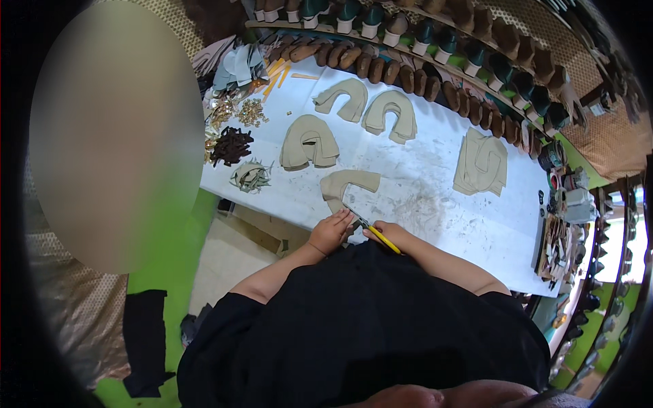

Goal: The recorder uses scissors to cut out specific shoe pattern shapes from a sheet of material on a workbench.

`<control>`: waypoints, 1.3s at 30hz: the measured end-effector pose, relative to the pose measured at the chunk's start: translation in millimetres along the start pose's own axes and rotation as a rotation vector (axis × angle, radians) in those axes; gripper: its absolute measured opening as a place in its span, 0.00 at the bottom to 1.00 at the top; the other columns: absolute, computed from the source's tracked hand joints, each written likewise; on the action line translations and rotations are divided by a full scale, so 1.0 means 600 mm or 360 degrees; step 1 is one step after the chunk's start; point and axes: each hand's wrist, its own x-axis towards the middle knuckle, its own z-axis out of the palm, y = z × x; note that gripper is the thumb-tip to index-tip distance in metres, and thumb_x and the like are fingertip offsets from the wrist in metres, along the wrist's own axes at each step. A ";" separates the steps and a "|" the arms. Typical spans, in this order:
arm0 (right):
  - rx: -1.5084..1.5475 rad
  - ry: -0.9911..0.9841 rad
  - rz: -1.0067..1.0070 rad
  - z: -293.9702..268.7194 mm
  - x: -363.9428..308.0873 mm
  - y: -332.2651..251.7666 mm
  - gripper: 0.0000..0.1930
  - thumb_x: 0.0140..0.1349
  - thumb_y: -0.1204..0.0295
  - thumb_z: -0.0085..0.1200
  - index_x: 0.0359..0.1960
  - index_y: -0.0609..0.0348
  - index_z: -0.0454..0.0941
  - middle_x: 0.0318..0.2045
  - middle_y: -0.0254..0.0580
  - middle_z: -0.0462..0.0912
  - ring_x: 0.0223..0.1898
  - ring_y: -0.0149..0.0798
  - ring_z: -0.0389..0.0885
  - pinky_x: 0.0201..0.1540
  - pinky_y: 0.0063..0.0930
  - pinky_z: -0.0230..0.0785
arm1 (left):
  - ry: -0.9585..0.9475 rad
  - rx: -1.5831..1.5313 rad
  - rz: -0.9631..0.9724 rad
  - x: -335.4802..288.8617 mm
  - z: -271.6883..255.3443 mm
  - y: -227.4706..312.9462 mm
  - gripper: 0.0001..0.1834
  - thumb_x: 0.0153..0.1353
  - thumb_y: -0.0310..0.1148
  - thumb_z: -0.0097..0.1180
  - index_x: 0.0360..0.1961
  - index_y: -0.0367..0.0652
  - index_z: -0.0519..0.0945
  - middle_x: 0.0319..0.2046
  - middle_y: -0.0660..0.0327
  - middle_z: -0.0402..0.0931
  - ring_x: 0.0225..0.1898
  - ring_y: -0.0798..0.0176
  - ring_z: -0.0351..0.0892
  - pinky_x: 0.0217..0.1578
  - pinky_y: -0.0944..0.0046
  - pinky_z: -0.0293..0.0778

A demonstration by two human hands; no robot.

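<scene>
Near the front edge of the table, my left hand (pixel 330 231) pinches the lower end of a beige U-shaped cut piece (pixel 333 186), which lies curved away from me. My right hand (pixel 389 235) is closed round yellow-handled scissors (pixel 383 239), with their metal end pointing up and left at the piece, close to my left fingertips. Exactly how the blades meet the edge is too small to tell. Beyond my hands lie stacks of similar beige pieces: one stack (pixel 309 141) to the left, two farther back (pixel 342 100), (pixel 390 115), and another stack (pixel 480 162) to the right.
On the white tabletop (pixel 425 204), dark strips (pixel 231 145), gold-coloured bits (pixel 252 113) and a small bundle of scraps (pixel 251 176) lie at left. Rows of brown shoe lasts (pixel 391 71) line the back. Small tools and boxes (pixel 558 245) crowd the right edge. A blurred patch covers the far left.
</scene>
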 end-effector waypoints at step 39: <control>0.0023 -0.0015 -0.0132 0.037 -0.049 -0.021 0.36 0.64 0.34 0.43 0.43 0.61 0.78 0.30 0.46 0.82 0.35 0.43 0.81 0.41 0.35 0.72 | -0.0193 0.0403 -0.0111 -0.064 -0.023 0.000 0.22 0.59 0.31 0.55 0.56 0.41 0.76 0.56 0.49 0.77 0.58 0.49 0.76 0.59 0.53 0.70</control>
